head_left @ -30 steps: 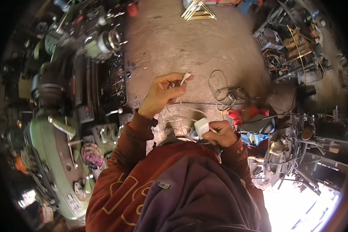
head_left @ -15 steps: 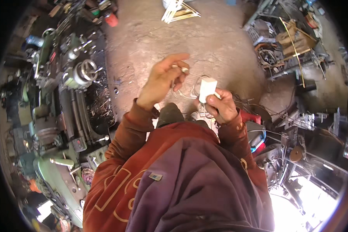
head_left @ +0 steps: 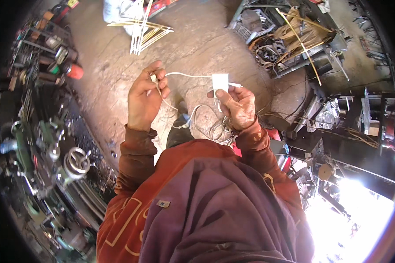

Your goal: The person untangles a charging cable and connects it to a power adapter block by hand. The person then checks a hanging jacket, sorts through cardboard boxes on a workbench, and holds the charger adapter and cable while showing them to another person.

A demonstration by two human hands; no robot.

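My right hand (head_left: 240,108) grips a white box-shaped power adapter (head_left: 220,82), thumb across its near face. A small white piece sticks out beside it past my fingers. From the adapter a thin white cable (head_left: 185,75) runs left to my raised left hand (head_left: 144,103), whose fingers are closed around the cable near a small pale connector (head_left: 153,78). More cable drops from the left hand and hangs in loose loops (head_left: 215,130) between my forearms, in front of my body.
On the floor ahead lies a bundle of pale thin strips (head_left: 141,37). Greasy machinery with a handwheel (head_left: 77,162) stands on my left, near a red container (head_left: 75,72). At right are a cluttered stand with cardboard (head_left: 294,33) and metal scrap (head_left: 324,115).
My left hand has moved left, away from the adapter, and the cable between them is stretched longer. The right hand has shifted slightly left with the adapter. The whole view has turned.
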